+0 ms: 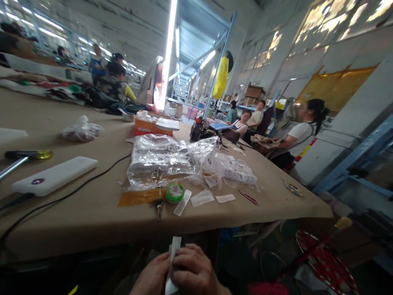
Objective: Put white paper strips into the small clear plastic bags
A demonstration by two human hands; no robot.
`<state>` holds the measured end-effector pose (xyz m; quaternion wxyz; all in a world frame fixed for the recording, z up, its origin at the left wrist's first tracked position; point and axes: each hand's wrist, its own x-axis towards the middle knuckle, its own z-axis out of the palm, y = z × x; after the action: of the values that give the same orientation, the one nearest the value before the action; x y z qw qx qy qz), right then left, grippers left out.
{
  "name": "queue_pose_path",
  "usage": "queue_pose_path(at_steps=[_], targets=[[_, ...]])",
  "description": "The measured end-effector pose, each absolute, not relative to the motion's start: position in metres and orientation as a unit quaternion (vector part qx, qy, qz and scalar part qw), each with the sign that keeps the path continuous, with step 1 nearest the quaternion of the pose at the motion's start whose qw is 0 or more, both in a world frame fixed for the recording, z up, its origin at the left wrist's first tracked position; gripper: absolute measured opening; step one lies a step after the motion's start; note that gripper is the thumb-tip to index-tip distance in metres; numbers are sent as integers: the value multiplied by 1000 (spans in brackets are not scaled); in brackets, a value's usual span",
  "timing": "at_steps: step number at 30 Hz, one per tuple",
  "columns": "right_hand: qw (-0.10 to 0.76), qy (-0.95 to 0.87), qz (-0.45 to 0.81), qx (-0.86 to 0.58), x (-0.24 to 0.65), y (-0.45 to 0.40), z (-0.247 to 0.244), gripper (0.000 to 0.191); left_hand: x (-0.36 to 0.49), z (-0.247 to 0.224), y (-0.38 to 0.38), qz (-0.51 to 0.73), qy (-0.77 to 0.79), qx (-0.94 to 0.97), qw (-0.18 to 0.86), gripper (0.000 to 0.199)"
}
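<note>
White label strip (173,256) stood upright between the two hands at the bottom edge of the view, below the near edge of the surface (92,221). The left hand (152,276) was closed on the strip from the left, and the right hand (192,270) lay curled over it from the right, fingers (184,256) bent onto the paper; both hands pinched it, with the top end of the strip poking up free above them.

On the tan surface above the hands lay more of the same small white strips (201,198), loose and near one another, beside a green tape roll (175,192). A dark-handled tool (159,205) lay just left of the roll, on an orange-brown sheet (138,197). Behind these sat crumpled clear plastic bags (172,159) with white packets inside. A red-handled tool (248,197) lay to the right of the strips, and small scissors (293,189) lay near the right corner.

To the left rested a white power bank (55,176) with a black cable (76,190) running past it, and a yellow-ended screwdriver (27,155). An orange box (150,126) stood farther back. Other people (301,131) sat well off at the far right end.
</note>
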<state>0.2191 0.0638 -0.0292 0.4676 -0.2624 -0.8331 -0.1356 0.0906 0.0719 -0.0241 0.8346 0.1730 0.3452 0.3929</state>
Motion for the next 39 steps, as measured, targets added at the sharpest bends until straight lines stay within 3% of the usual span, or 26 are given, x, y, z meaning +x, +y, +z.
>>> queue_pose_path(at_steps=[5,14,30,39], targets=[[404,-869,-57,-280,221,47,-30,22,79,-12,62,424,361,123,822,5],[327,-907,9,-266,226,34,-28,16,73,-7,54,435,349,99,824,7],[311,-912,13,-266,226,35,-28,16,73,-6,54,435,305,108,840,14],[330,-897,82,-282,225,29,-21,23,70,-13,52,432,322,137,832,4]])
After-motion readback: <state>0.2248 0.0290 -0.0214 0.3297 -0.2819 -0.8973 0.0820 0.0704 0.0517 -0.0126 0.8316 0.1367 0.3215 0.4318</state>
